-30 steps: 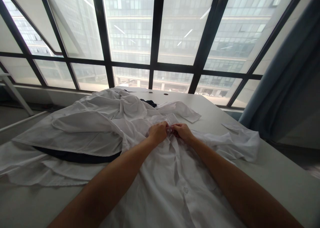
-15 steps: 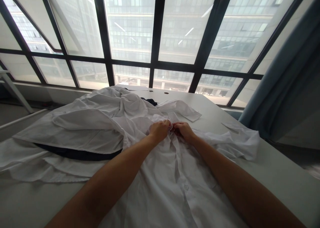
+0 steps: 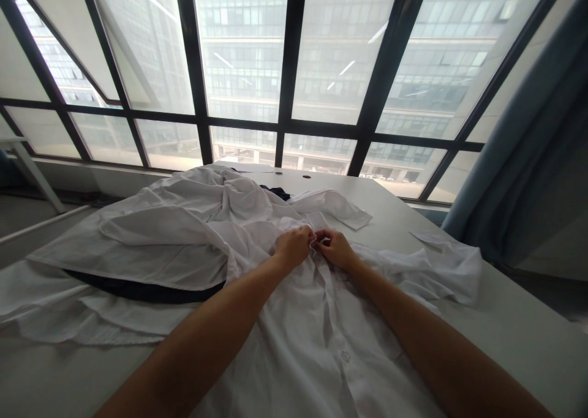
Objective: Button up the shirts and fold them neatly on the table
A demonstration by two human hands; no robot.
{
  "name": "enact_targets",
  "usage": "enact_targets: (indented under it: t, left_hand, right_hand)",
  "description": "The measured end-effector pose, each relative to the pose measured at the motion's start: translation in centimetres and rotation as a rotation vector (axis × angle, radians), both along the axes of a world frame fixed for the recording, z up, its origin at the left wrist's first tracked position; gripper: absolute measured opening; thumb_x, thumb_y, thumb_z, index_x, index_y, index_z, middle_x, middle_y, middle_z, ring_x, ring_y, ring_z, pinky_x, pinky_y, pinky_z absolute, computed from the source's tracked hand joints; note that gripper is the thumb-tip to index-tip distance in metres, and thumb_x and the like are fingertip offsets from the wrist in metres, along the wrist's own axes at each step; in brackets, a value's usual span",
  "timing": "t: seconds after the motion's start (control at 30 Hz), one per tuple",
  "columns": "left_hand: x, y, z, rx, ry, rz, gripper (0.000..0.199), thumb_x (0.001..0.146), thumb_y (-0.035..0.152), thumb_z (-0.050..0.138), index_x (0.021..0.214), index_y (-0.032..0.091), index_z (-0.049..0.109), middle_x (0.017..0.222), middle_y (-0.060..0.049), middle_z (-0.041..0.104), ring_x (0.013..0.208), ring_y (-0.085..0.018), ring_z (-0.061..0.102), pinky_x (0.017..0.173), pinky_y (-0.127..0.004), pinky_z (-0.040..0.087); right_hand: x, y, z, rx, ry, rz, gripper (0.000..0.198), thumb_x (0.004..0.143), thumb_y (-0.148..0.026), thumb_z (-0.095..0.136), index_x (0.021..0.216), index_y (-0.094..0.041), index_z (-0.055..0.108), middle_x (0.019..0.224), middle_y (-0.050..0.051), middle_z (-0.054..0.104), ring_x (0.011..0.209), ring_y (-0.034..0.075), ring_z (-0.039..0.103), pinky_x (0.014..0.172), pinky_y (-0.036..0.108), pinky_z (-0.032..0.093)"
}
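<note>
White shirt (image 3: 294, 344) lies spread before me on the pale surface (image 3: 519, 326). Fingers of my left hand (image 3: 293, 248) pinch its front edge near the far end; those of my right hand (image 3: 339, 248) grasp it just beside. One button (image 3: 345, 357) visible nearer me. Heaped white clothes (image 3: 169, 191) at left; dark cloth (image 3: 276, 193) beyond my hands.

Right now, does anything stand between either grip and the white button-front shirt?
Nothing visible does: the left hand's grip and right hand's grip both pinch the white button-front shirt directly. The heaped white garments lie off to the left.
</note>
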State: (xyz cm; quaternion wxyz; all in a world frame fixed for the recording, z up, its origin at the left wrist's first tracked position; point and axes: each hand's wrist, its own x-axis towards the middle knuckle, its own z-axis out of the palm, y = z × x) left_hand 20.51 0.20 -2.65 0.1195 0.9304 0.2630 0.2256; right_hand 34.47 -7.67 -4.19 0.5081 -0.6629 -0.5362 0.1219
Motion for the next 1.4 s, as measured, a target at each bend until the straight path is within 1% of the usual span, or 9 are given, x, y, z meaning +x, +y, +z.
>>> enact_targets:
  t: [0.2, 0.33, 0.57, 0.67, 0.73, 0.83, 0.93, 1.1, 1.4]
  left_hand:
    - [0.4, 0.1, -0.5, -0.065, -0.021, 0.031, 0.02, 0.095, 0.025, 0.042, 0.106, 0.019, 0.058, 0.105, -0.009, 0.067, 0.097, -0.022, 0.065, 0.083, -0.031, 0.047]
    - [0.5, 0.1, -0.5, -0.106, 0.005, 0.054, 0.021, 0.094, 0.026, 0.041, 0.105, 0.018, 0.058, 0.104, -0.011, 0.068, 0.097, -0.023, 0.065, 0.082, -0.032, 0.047]
    - [0.7, 0.0, -0.3, -0.187, 0.029, 0.093, 0.027, 0.091, 0.03, 0.045, 0.106, 0.015, 0.061, 0.102, -0.015, 0.069, 0.097, -0.027, 0.065, 0.08, -0.033, 0.046]
    - [0.8, 0.4, 0.0, -0.308, -0.015, 0.096, 0.027, 0.089, 0.032, 0.047, 0.1, 0.016, 0.066, 0.098, -0.012, 0.07, 0.092, -0.024, 0.064, 0.075, -0.029, 0.043]
    - [0.9, 0.9, 0.3, -0.421, -0.037, 0.078, 0.025, 0.087, 0.031, 0.049, 0.087, 0.016, 0.069, 0.085, -0.008, 0.07, 0.081, -0.021, 0.063, 0.068, -0.027, 0.041]
    - [1.2, 1.7, 0.3, -0.575, -0.083, 0.052, 0.026, 0.083, 0.028, 0.05, 0.067, 0.015, 0.066, 0.061, -0.003, 0.061, 0.061, -0.015, 0.056, 0.056, -0.024, 0.035]
    - [1.5, 2.2, 0.1, -0.679, -0.129, 0.033, 0.026, 0.08, 0.024, 0.049, 0.056, 0.015, 0.058, 0.049, 0.001, 0.05, 0.049, -0.012, 0.047, 0.05, -0.023, 0.03]
    - [1.8, 2.3, 0.3, -0.881, -0.229, 0.032, 0.025, 0.078, 0.017, 0.048, 0.053, 0.016, 0.05, 0.049, 0.002, 0.046, 0.043, -0.009, 0.042, 0.046, -0.021, 0.032]
    - [1.5, 2.1, 0.9, -0.959, -0.277, 0.035, 0.023, 0.077, 0.017, 0.05, 0.054, 0.016, 0.05, 0.051, 0.002, 0.049, 0.043, -0.009, 0.044, 0.044, -0.02, 0.033]
  right_hand:
    - [-0.1, 0.0, 0.0, -0.055, 0.104, 0.004, 0.034, 0.072, -0.049, 0.065, 0.072, -0.015, 0.065, 0.054, 0.0, 0.059, 0.043, 0.01, 0.046, 0.041, 0.022, 0.035]
    - [0.0, 0.2, -0.2, -0.06, 0.189, -0.015, 0.026, 0.069, -0.042, 0.064, 0.066, -0.016, 0.062, 0.047, -0.003, 0.054, 0.041, 0.01, 0.045, 0.04, 0.022, 0.033]
    - [0.1, 0.2, -0.3, -0.074, 0.248, 0.032, 0.017, 0.063, -0.032, 0.064, 0.067, -0.017, 0.06, 0.049, -0.004, 0.054, 0.042, 0.009, 0.044, 0.041, 0.022, 0.033]
    - [0.3, 0.4, -0.5, -0.057, 0.213, 0.028, 0.018, 0.063, -0.032, 0.064, 0.07, -0.016, 0.061, 0.053, -0.003, 0.057, 0.043, 0.009, 0.045, 0.043, 0.022, 0.035]
    - [0.4, 0.5, -0.7, -0.036, 0.182, 0.015, 0.019, 0.064, -0.034, 0.064, 0.072, -0.017, 0.062, 0.057, -0.002, 0.06, 0.046, 0.01, 0.048, 0.045, 0.023, 0.037]
    - [0.3, 0.7, -1.0, 0.03, 0.121, -0.025, 0.021, 0.065, -0.035, 0.065, 0.074, -0.017, 0.063, 0.066, 0.002, 0.066, 0.056, 0.014, 0.057, 0.054, 0.025, 0.045]
    - [-0.1, 0.8, -1.1, 0.096, 0.071, -0.059, 0.022, 0.067, -0.036, 0.064, 0.078, -0.017, 0.065, 0.073, 0.005, 0.069, 0.065, 0.017, 0.062, 0.063, 0.028, 0.049]
    - [-0.8, 0.8, -0.9, 0.139, -0.005, -0.122, 0.022, 0.072, -0.036, 0.061, 0.08, -0.016, 0.066, 0.075, 0.006, 0.07, 0.066, 0.017, 0.061, 0.064, 0.029, 0.049]
    - [-1.7, 0.7, -0.5, 0.139, -0.045, -0.213, 0.023, 0.075, -0.036, 0.059, 0.084, -0.016, 0.067, 0.079, 0.007, 0.07, 0.069, 0.018, 0.061, 0.066, 0.029, 0.049]
